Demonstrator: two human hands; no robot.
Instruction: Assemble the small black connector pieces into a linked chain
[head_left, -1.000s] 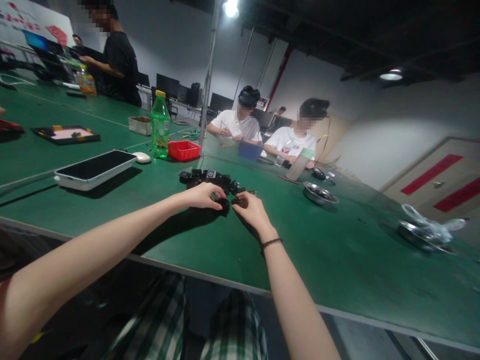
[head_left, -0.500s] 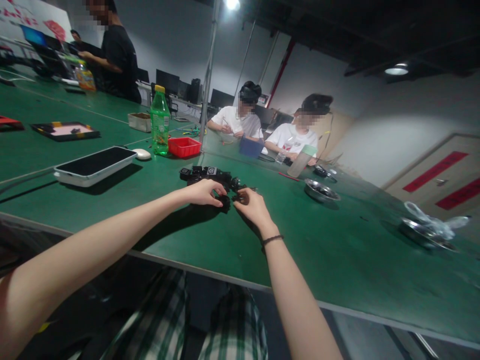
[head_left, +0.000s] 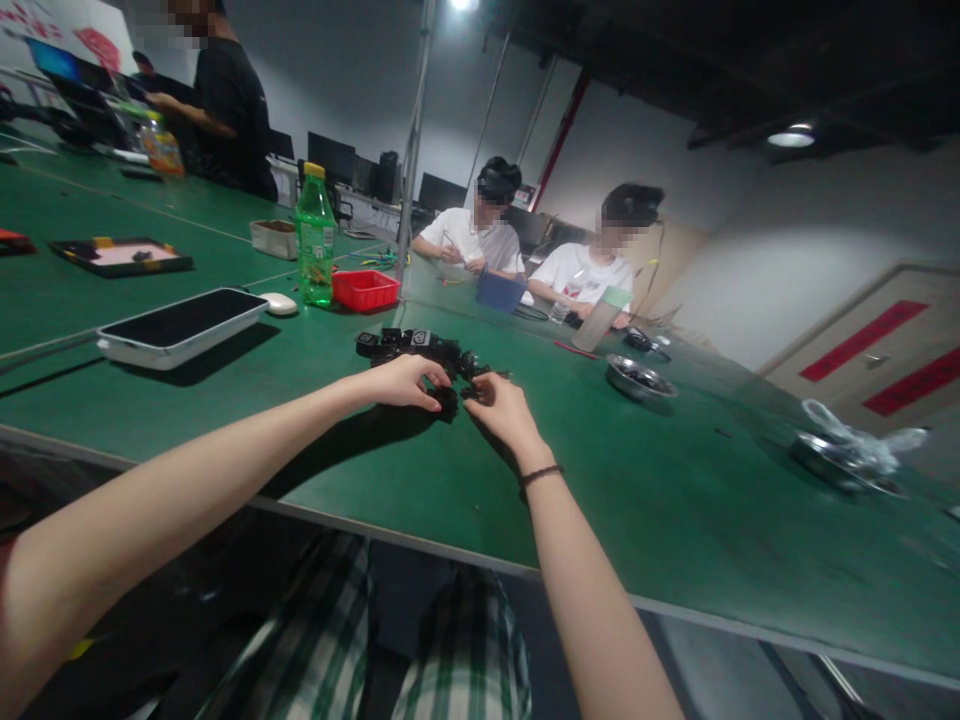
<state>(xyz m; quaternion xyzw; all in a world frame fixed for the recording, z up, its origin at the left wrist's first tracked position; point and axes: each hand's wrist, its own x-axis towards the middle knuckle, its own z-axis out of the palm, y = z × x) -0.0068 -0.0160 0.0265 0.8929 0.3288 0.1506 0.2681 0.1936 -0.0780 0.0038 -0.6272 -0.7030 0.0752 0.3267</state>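
Observation:
On the green table lies a black jointed mechanical assembly point(head_left: 416, 343), several blocky segments long, with a pale marking on one of them. My left hand point(head_left: 405, 382) curls at its near side, thumb and fingers closed on a small dark block point(head_left: 447, 403). Whether that block is joined to the assembly is hidden. My right hand point(head_left: 504, 405), with a dark band at the wrist, is at the assembly's right end. Its thumb and index finger pinch together at a small dark piece too unclear to name.
Left of the hands are a white-edged tray-like device point(head_left: 184, 330), a white mouse point(head_left: 280, 304), a green bottle point(head_left: 316, 240) and a red bin point(head_left: 366, 291). Metal bowls point(head_left: 640, 380) stand to the right. Two people in white shirts sit across the table beside a blue bin point(head_left: 501, 289).
The whole view has shifted slightly, so things appear a little further left and up. Both hands keep nearly the same hold at the black assembly.

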